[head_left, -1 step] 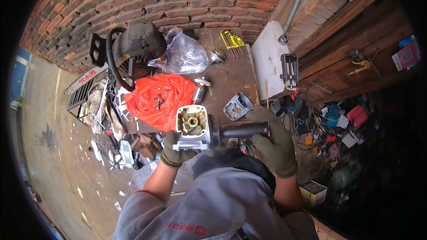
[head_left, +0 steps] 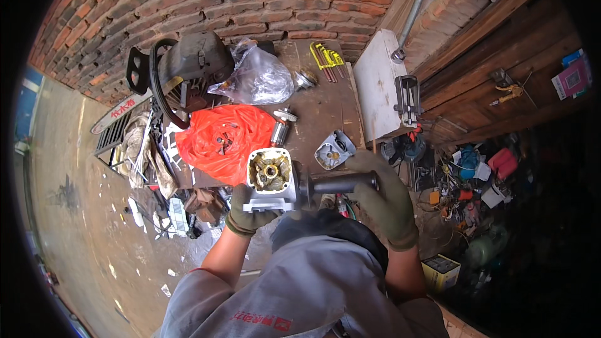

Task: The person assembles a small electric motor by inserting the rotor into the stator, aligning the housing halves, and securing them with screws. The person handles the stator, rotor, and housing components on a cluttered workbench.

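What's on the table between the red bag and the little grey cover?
In the head view, a small motor rotor lies between the red bag and the grey cover, on the table.

A chainsaw [head_left: 181, 66], red bag [head_left: 219, 138] and hex keys [head_left: 327, 57] lie on the workbench [head_left: 319, 112] — brick wall [head_left: 219, 0] behind.

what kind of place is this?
Likely a small power-tool repair workshop. A chainsaw sits on a worn wooden bench against a brick wall, hex keys lie out, and loose parts and tools clutter the floor.
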Demonstrator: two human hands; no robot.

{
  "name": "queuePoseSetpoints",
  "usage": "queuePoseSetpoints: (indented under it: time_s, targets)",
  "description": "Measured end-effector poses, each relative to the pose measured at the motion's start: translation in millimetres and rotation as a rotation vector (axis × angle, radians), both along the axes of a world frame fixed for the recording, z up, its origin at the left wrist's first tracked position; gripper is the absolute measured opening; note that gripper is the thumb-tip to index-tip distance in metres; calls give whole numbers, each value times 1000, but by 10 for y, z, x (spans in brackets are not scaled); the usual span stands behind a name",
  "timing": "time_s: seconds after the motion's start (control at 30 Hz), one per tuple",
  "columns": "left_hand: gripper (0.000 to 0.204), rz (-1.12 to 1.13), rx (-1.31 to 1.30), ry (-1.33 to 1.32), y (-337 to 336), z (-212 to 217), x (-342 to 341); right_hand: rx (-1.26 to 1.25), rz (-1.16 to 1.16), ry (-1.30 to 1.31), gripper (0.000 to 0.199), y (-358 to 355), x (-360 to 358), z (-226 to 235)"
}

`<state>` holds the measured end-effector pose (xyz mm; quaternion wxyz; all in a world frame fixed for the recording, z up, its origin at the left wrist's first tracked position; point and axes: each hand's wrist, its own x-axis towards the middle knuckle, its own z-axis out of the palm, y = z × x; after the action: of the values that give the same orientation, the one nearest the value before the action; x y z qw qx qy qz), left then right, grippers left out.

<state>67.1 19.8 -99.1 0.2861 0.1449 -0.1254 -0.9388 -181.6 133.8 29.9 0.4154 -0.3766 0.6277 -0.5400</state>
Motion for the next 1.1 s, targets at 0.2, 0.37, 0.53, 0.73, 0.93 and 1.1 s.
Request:
queuePoseSetpoints:
  time_s: [0.2,0.37,0.53,0.73,0.93,1.1]
  targets:
    - [119,-1,-36,-52,35,128,-27,-5,-32,10,38,28,-27,16]
    - [117,19,-11,1,67,168,-79,52,32,6,39,-7,-147,9]
    - [116,4,-23,-76,65,149,-99,-39,42,5,38,15,-163,16]
    - [103,64,-66,4,128,223,-204,249,-4,-80,39,-22,-230,177]
    - [104,111,6,13,194,174,-269,103,84,-135,39,42,-378,75]
    - [114,114,-14,-42,267,215,-302,-93,70,-5,32,-22,-417,58]
